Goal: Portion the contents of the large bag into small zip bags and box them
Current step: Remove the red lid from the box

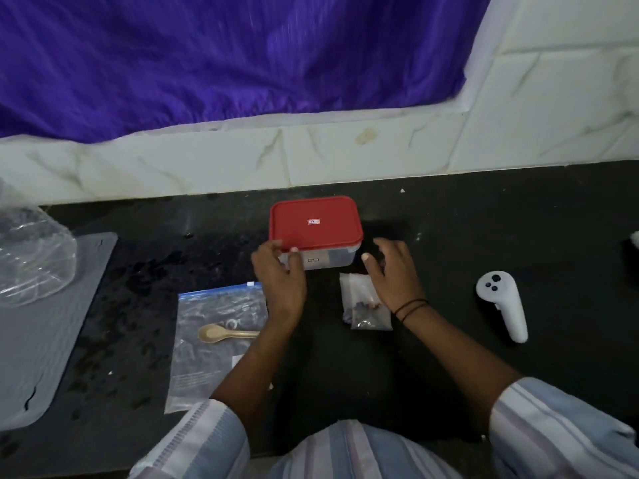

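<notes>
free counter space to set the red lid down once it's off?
Best bare patch: counter between the box and the white controller. Also bare in front, between the forearms. Left is crowded: large zip bag with spoon, then grey mat. Small filled bags lie under the right hand.

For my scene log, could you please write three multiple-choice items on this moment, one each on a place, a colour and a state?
1. Where does the spoon lie?
A. on the large zip bag
B. inside the box
C. on the grey mat

2. What colour is the box lid?
A. blue
B. red
C. white

3. What state is the box in?
A. lid off
B. tipped over
C. lid on

Answers: 1 A, the spoon rests on the clear bag left of the hands; 2 B, the lid is plainly red; 3 C, the lid sits flat on the upright box.
</notes>
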